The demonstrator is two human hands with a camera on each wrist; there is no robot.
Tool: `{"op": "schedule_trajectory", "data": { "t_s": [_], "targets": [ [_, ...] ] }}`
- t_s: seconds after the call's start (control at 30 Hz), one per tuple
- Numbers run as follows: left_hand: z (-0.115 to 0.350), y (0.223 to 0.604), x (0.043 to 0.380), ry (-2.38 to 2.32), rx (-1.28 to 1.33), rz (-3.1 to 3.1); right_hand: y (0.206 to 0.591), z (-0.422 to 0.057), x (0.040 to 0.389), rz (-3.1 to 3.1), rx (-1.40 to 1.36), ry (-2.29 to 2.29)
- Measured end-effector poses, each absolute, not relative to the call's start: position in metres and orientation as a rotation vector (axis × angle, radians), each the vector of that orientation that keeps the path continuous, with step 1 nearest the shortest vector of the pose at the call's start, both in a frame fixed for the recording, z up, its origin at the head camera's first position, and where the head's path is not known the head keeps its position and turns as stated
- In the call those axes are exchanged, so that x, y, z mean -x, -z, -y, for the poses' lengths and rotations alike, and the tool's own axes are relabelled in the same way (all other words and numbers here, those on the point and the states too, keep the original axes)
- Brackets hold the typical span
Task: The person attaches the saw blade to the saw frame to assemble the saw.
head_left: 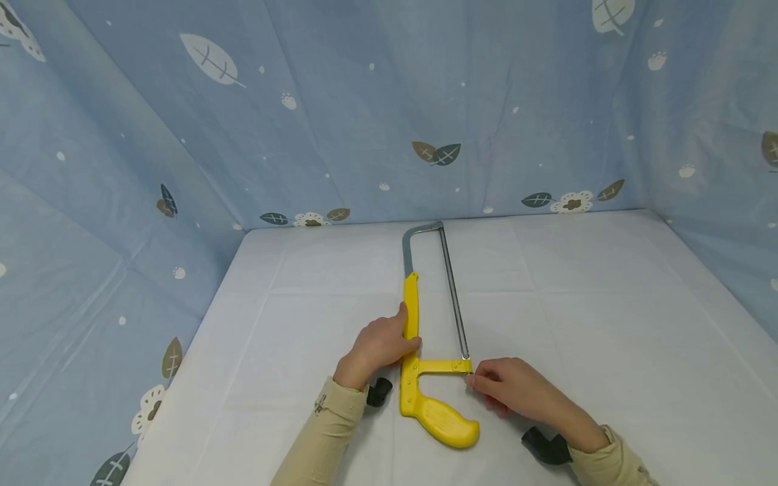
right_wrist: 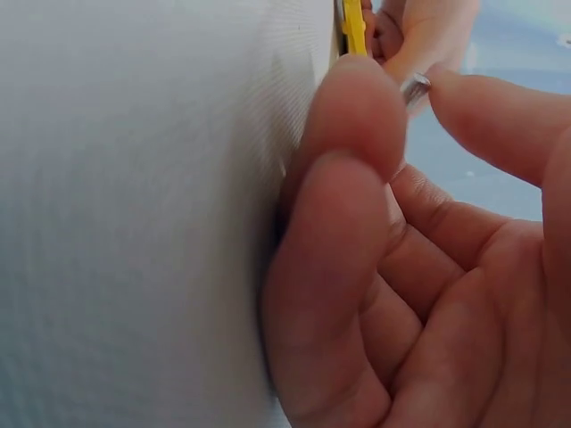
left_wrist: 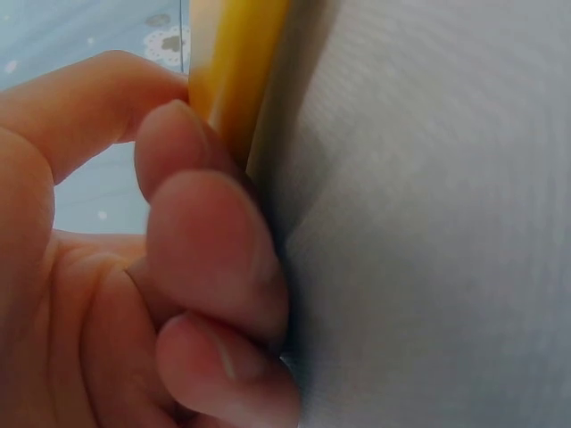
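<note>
A hacksaw (head_left: pixel 448 422) with a yellow handle and grey metal bow lies on the white-covered table, its handle end toward me. Its narrow blade (head_left: pixel 454 290) runs along the right side, from the bow's far tip to the yellow crosspiece (head_left: pixel 442 366). My left hand (head_left: pixel 378 343) grips the yellow part of the frame, thumb on the near side; the left wrist view shows its fingers curled by the yellow edge (left_wrist: pixel 239 71). Beside the crosspiece's right end, my right hand (head_left: pixel 519 390) pinches a small silver metal screw end (right_wrist: pixel 415 89) between thumb and forefinger.
White cloth (head_left: pixel 595 324) with fold creases covers the table. Blue leaf-patterned curtain (head_left: pixel 365 115) hangs behind the far edge and along both sides. Black wrist-worn devices (head_left: pixel 543 447) sit below both hands.
</note>
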State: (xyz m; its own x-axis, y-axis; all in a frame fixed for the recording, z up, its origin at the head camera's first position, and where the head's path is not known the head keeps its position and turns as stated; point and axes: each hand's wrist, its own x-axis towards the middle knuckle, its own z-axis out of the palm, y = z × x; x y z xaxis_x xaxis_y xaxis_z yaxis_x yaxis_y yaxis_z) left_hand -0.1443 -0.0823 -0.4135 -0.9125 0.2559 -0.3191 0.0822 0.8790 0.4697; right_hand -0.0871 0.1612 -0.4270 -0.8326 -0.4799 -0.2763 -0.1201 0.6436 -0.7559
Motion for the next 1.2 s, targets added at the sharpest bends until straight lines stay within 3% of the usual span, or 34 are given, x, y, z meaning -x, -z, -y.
{"op": "schedule_trajectory", "data": {
  "t_s": [1.2],
  "targets": [
    [0.0822, 0.4171, 0.1453, -0.654, -0.259, -2.671, 0.4298, -0.164, 0.0893, -2.366, 0.431, 1.079]
  ]
}}
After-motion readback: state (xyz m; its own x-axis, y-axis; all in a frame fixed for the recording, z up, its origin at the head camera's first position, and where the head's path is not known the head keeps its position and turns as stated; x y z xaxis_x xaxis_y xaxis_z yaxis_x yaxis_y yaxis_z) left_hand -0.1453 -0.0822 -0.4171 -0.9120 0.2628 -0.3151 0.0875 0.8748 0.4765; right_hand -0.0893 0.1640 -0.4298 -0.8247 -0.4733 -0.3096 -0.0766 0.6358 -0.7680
